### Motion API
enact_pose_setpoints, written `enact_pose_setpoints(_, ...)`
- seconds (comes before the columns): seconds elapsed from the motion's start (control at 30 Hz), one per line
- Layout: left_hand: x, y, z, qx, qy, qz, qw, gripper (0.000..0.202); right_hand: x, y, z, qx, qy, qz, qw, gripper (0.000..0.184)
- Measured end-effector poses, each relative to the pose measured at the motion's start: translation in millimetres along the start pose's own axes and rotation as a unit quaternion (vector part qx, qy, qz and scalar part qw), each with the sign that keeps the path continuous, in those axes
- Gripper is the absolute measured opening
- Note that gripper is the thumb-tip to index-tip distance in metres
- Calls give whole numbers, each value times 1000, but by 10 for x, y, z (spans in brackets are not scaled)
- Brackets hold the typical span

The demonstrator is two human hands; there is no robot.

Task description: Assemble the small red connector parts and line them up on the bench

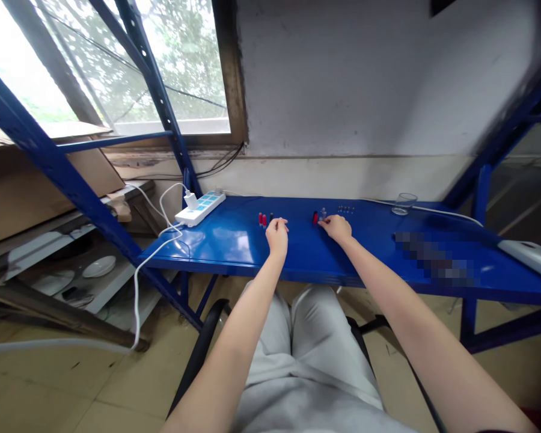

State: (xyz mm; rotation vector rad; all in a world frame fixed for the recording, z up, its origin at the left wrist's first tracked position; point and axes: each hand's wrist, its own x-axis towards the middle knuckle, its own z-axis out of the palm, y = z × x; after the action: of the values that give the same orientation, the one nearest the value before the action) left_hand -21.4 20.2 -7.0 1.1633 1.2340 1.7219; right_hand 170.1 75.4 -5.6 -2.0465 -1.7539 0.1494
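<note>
My left hand (278,234) is over the blue table with its fingers curled together; what they hold, if anything, is too small to make out. Just left of it stand two small red tubes (260,219), and a small dark piece (271,216) is right behind its fingertips. My right hand (338,228) reaches down to the tabletop, thumb and fingers pinched together, their contents hidden. Beside those fingertips is a small red-and-black tube (315,218). Small clear pieces (323,211) sit just behind the right fingers, and several tiny pieces (346,210) lie in rows farther back.
A white power strip (201,208) with a plug and cables occupies the left end of the blue table (225,249). Toward the right are a clear glass (403,204), a pixelated dark item (435,258) and a white object (532,258). Blue metal posts frame both sides.
</note>
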Motion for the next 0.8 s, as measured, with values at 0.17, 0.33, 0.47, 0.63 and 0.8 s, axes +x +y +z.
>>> enact_pose_setpoints(0.17,11,27,-16,-73,54,-4,996,26,-33,-36,-30,-13,-6,6,1000,32)
enact_pose_setpoints(0.33,47,48,-40,-128,111,-42,985,23,-71,-46,-62,-30,-19,-2,999,35)
enact_pose_setpoints(0.47,88,44,-81,-178,150,-74,970,21,-131,-46,-123,-66,-28,-12,997,33)
enact_pose_setpoints(0.63,133,39,-183,-248,182,-110,945,18,-349,-239,-203,-99,9,-92,991,32)
enact_pose_setpoints(0.8,152,54,-289,-276,195,-116,934,14,-471,-623,-95,-10,-39,-201,979,27)
